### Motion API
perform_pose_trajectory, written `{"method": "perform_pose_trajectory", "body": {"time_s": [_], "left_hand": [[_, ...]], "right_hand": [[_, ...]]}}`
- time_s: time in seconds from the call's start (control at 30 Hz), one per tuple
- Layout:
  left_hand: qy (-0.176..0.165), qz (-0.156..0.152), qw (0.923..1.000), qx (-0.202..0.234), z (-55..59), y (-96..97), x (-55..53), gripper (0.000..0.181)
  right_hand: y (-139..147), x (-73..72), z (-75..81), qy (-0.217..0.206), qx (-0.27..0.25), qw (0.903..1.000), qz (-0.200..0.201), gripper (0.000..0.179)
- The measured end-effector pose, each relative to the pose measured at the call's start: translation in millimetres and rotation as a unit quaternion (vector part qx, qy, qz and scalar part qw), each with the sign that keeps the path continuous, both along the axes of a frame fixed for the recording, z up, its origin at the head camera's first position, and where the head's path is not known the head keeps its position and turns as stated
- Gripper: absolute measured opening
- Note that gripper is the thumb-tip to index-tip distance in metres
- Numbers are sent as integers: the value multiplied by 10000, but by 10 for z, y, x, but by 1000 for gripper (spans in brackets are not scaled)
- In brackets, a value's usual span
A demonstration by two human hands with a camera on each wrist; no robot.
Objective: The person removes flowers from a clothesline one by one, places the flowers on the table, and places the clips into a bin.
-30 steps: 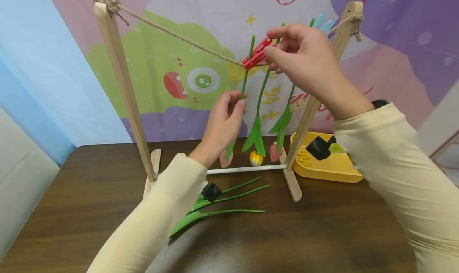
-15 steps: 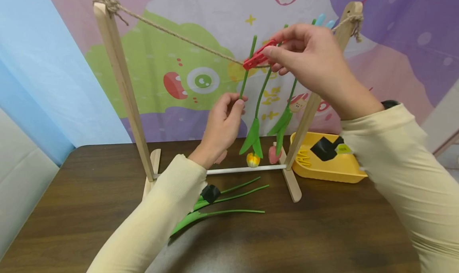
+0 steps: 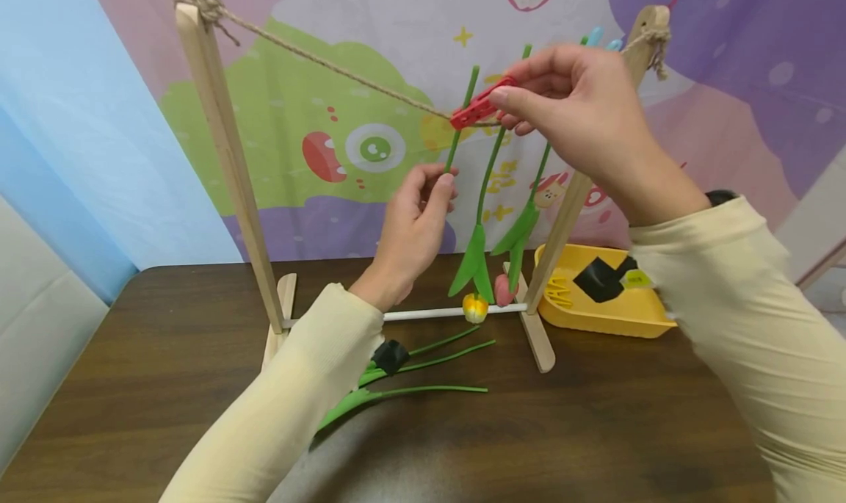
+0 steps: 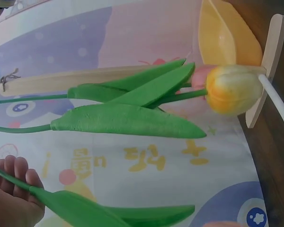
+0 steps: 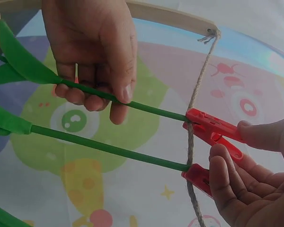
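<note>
In the head view my left hand (image 3: 413,224) pinches the green stem (image 3: 454,150) of an artificial tulip that hangs head down; its bloom is hidden behind the hand. My right hand (image 3: 581,110) pinches the arms of a red clothespin (image 3: 476,110), whose tip sits over the twine (image 3: 370,86) and the top of that stem. The right wrist view shows this red clothespin (image 5: 213,130) on twine and stem, with a second red clothespin (image 5: 198,178) on the neighbouring stem. A yellow tulip (image 3: 475,308) and a pink tulip (image 3: 505,290) hang to the right.
The twine is tied between two wooden posts (image 3: 228,165), joined low down by a white rod (image 3: 429,313). Several green stems (image 3: 436,391) lie on the brown table (image 3: 562,422), partly under the left sleeve. A yellow tray (image 3: 598,325) stands behind the right post.
The right hand has shifted slightly right, and the clothespin's arms look closer together. The held tulip's bloom has gone from sight behind the left hand, and the yellow tulip hangs a little lower.
</note>
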State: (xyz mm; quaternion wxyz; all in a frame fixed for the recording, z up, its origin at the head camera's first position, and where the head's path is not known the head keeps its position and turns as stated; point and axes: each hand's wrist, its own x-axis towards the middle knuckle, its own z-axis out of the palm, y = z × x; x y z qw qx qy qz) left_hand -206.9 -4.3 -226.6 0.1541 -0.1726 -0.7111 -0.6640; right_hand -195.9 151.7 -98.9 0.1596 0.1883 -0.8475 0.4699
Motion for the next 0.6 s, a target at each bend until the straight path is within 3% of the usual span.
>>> {"method": "perform_pose_trajectory", "body": {"time_s": [0.23, 0.6], "left_hand": [[392, 276, 9983, -320, 11, -14, -7, 26], [328, 414, 9960, -723, -9, -111, 35, 24]], "right_hand": [[13, -1, -21, 23, -180, 9998, 60, 22], [24, -1, -72, 519, -409, 9978, -32, 19]]}}
